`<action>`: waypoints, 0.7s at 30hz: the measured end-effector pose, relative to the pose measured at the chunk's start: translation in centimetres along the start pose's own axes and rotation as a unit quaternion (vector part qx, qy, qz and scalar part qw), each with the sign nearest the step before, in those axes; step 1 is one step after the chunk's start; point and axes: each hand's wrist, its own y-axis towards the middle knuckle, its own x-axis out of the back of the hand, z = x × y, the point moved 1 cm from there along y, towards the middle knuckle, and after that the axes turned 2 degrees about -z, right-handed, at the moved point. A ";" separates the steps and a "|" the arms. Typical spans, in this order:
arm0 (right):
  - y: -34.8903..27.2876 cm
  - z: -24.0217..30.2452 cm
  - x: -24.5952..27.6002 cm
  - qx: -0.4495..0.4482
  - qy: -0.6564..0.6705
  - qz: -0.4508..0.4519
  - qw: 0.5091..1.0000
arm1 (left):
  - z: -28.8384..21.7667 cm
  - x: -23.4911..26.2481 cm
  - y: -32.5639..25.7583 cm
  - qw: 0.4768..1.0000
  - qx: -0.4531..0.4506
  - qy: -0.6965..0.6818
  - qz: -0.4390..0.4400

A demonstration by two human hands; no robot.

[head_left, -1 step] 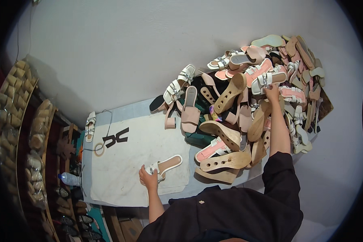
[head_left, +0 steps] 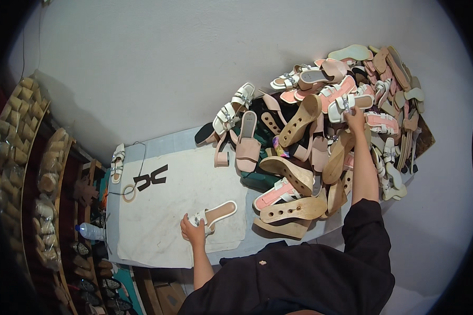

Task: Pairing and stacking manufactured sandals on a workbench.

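Hands [head_left: 193, 231] each grasping a white sandal [head_left: 222, 211] | wooden soles [head_left: 335, 164] crowd right forearm [head_left: 363, 173] | dark cutouts [head_left: 152, 178], bottle [head_left: 92, 232] leftward

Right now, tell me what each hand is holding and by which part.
The left hand holds a white sandal around its strapped front; the right hand holds a second white sandal by its side, near the straps.

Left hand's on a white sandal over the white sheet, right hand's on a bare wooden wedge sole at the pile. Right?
One fix: the right hand is on another white sandal with a silvery ornament at the pile, as the head view shows. The left hand on its sandal over the white sheet stands.
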 end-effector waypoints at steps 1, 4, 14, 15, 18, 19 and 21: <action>-0.5 1.4 0.8 0.032 0.031 -0.012 0.999 | 0.1 -0.1 -0.2 1.000 0.003 -0.003 -0.021; -3.3 7.1 4.1 0.100 0.101 -0.055 0.988 | -0.8 0.3 -0.4 0.999 -0.001 -0.021 -0.049; -26.0 24.2 4.3 0.406 0.218 0.211 0.862 | -8.4 7.3 -1.4 0.936 -0.232 -0.252 -0.085; -27.8 24.6 3.3 0.412 0.233 0.245 0.846 | -9.1 8.2 -1.3 0.933 -0.277 -0.218 -0.074; -32.5 25.6 0.6 0.478 0.204 0.317 0.793 | -8.1 8.8 0.0 0.947 -0.278 -0.160 0.010; -34.0 25.4 -0.6 0.503 0.168 0.340 0.777 | -6.9 8.7 0.1 0.951 -0.268 -0.154 0.007; -36.7 24.4 -3.0 0.540 0.121 0.372 0.745 | -3.9 7.6 0.7 0.958 -0.219 -0.183 0.044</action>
